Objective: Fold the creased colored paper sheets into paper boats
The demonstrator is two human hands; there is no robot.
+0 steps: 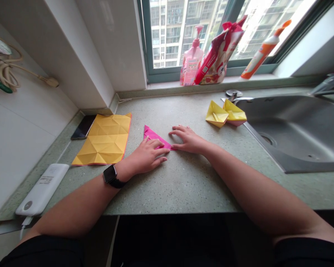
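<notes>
A bright pink folded paper triangle [155,137] lies flat on the speckled countertop [172,185] in front of me. My left hand [147,154] rests over its lower left part with fingers stretched out, hiding some of it. At the triangle's right tip, my right hand [187,140] has its thumb touching the paper, its fingers spread above. To the left is a stack of creased yellow paper sheets [102,139] with pink undersides. Two folded yellow paper boats [216,114] stand together at the back right, next to the sink.
A steel sink [292,167] takes up the right side. On the left lie a phone [83,127] and a white power bank [43,189] with a cable. A pink pump bottle [191,65], a red bag [217,59] and an orange-white bottle [260,55] stand on the windowsill.
</notes>
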